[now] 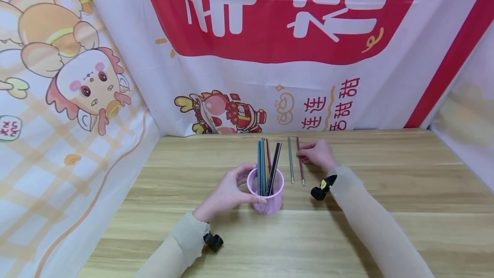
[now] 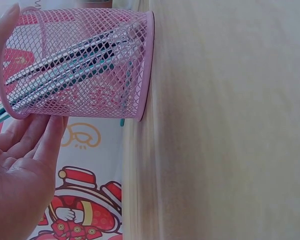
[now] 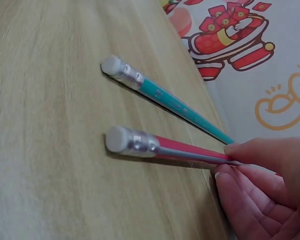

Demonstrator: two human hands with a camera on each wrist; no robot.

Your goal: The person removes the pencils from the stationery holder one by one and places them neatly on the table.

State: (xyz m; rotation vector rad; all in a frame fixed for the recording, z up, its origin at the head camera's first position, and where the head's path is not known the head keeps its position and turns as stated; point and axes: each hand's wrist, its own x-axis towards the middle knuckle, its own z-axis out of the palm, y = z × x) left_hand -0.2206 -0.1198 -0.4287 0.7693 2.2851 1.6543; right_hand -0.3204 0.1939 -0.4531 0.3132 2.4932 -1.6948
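A pink mesh pencil cup (image 1: 272, 206) stands upright on the table, holding several pencils in teal, black, yellow and red. My left hand (image 1: 227, 193) grips it from the left side, thumb at the near rim and fingers around the far side. In the left wrist view, the pencils lean inside the mesh wall (image 2: 102, 102). Farther right, my right hand (image 1: 318, 156) pinches a red pencil (image 3: 190, 151) between thumb and fingers, its white eraser end pointing toward me. Beside it on the tabletop lies a teal pencil (image 3: 175, 106), eraser end also toward me.
The wooden table (image 1: 386, 183) ends at the back against a red and white printed cloth (image 1: 247, 72). Another patterned cloth (image 1: 34, 149) hangs along the left side. A black wrist camera (image 1: 213, 241) sits on the left sleeve, and another (image 1: 323, 188) on the right.
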